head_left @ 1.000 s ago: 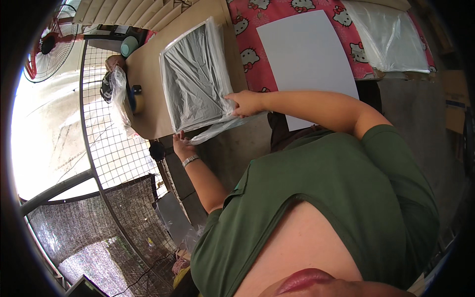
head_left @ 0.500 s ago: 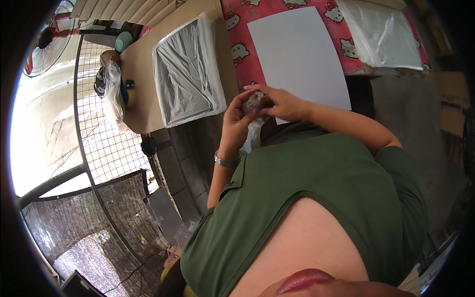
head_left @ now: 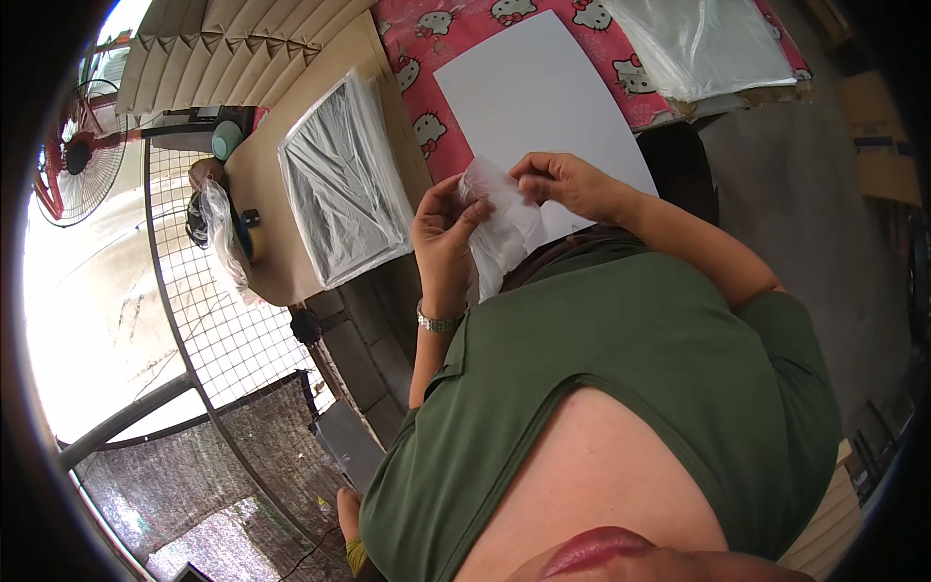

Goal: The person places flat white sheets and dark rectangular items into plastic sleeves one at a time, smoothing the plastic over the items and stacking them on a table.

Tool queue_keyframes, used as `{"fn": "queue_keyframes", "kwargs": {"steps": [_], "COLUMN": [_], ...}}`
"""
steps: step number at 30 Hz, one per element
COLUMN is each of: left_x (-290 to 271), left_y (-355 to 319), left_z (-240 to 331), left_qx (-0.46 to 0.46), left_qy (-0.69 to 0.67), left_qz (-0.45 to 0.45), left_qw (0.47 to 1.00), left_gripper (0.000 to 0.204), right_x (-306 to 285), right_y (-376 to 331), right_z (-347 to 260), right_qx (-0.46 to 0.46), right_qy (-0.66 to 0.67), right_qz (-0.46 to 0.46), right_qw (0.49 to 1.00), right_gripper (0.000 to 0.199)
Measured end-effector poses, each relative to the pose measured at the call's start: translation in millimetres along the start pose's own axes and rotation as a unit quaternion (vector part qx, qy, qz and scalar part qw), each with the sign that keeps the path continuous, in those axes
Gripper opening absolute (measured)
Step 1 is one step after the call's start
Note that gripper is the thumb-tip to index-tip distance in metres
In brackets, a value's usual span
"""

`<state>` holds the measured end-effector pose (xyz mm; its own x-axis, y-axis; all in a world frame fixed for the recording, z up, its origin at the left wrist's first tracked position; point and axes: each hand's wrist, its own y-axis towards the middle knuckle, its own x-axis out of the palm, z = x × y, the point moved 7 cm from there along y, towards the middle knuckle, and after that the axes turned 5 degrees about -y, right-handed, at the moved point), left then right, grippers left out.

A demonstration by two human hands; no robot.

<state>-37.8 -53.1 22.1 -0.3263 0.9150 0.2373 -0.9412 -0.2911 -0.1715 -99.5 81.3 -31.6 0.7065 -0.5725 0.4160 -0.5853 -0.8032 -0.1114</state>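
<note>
A thin, translucent white plastic bag [head_left: 504,218] hangs crumpled between my two hands, above my lap and the near edge of the table. My left hand [head_left: 447,228], with a metal watch on its wrist, pinches the bag's left side between thumb and fingers. On the other side my right hand [head_left: 565,186] grips the bag's upper right edge with its fingertips. A large white sheet [head_left: 543,92] lies flat just beyond my hands, its near part passing behind my right hand.
Left of the sheet, a stack of clear plastic bags [head_left: 344,184] rests on a brown board [head_left: 262,242]. More clear plastic [head_left: 703,44] lies at the far right on the pink patterned cover [head_left: 402,29]. Folded brown cardboard [head_left: 223,63], a tape dispenser [head_left: 254,236] and a fan [head_left: 80,155] are at left.
The plastic, bunched small between my hands before, is now spread out and larger. My hands have moved apart, the right one rightward. The whole view has shifted slightly.
</note>
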Motion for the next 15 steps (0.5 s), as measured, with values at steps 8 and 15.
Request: {"fn": "queue_keyframes", "kwargs": {"steps": [8, 15], "left_x": [0, -3], "left_y": [-4, -6], "left_z": [4, -15], "left_qx": [0.028, -0.078], "left_qy": [0.082, -0.048], "left_qz": [-0.001, 0.002], "left_qw": [0.996, 0.996], "left_gripper": [0.025, 0.014], "right_x": [-4, 16], "right_y": [11, 11], "right_z": [-16, -30], "right_qx": [-0.057, 0.021], "right_qy": [-0.138, 0.064], "right_qz": [0.055, 0.068], "right_qw": [0.987, 0.995], "right_gripper": [0.015, 0.019]}}
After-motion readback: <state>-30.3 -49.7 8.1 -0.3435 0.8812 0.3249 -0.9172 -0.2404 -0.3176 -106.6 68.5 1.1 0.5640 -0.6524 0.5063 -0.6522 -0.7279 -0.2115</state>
